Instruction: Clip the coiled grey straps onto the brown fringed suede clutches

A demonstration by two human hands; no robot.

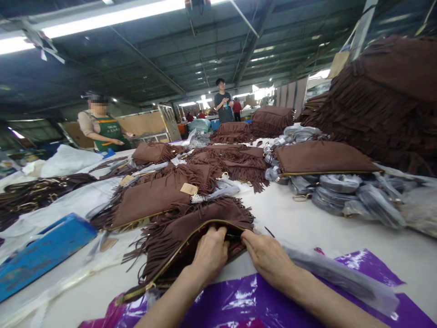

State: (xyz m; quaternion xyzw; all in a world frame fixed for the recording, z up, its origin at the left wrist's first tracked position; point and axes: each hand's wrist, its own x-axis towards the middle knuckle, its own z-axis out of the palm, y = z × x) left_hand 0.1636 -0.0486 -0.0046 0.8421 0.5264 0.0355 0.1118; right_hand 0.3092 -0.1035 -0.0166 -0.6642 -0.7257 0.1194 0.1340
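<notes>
Gripping the open zipper edge of a brown fringed bag (191,232) at table centre, left hand (209,255) curled shut on the near lip, right hand (266,256) pinched on the same lip at 3 o'clock, apparently to keep the mouth spread. Lying flat at 11 o'clock, a second fringed bag (153,196) with a paper tag (189,188). Stacked at 2 o'clock, wrapped gray bundles (341,189). Spread at 6 o'clock, purple plastic film (246,300). Resting at 9 o'clock, a blue tray (44,253). Standing at 10 o'clock, a person in a green apron (104,127).
</notes>
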